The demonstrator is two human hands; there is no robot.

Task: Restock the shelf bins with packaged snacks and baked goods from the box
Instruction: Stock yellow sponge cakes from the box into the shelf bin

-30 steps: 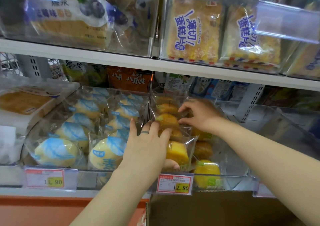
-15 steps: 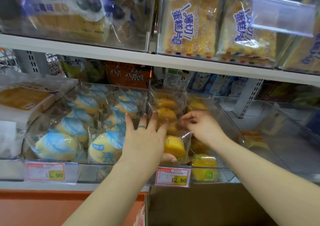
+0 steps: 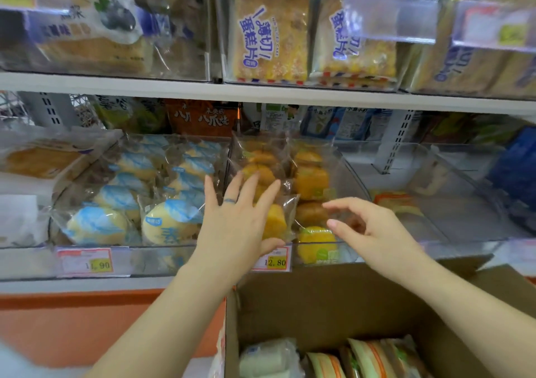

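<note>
Centre frame: left hand (image 3: 235, 226) lies flat, fingers spread, on a cake packet (image 3: 274, 222) in a bin (image 3: 352, 186); right hand (image 3: 374, 229) hovers empty, loosely curled.

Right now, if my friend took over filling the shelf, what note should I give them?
Left hand: open, straight fingers pressing the cakes in the middle bin.
Right hand: open, holding nothing, just in front of that bin.
Done: two rows of cakes sit in the bin.
Left: the box below has packs to shelve.
</note>
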